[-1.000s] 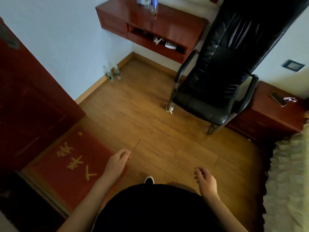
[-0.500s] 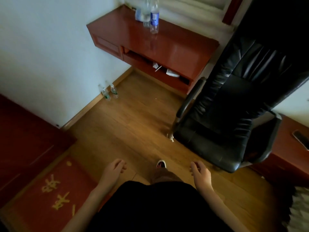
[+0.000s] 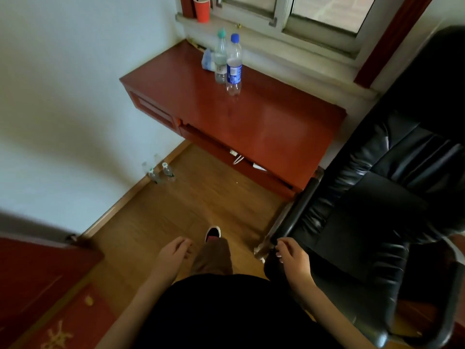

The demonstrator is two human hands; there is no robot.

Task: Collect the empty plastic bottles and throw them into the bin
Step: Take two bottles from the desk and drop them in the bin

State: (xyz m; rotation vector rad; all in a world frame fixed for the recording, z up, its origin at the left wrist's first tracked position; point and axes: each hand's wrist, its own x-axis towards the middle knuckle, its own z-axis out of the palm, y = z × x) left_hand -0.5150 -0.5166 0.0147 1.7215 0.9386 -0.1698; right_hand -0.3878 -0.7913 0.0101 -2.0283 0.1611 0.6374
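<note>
Hands point(image 3: 173, 253) empty, loosely curled; two bottles point(image 3: 229, 64) upright on desk point(image 3: 264, 127).

Single head-worn wide-angle view, looking forward and steeply down, own torso nearest, red desk point(image 3: 251, 117) and window point(image 3: 314, 11) farther ahead.

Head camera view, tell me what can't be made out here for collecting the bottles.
- Bin: nowhere in the head view.
- Floor bottles by the wall: too small to count or judge empty.
- Pale object on the desk: partly hidden behind the green-capped bottle.
- Blue-capped bottle: fill level unclear.
</note>
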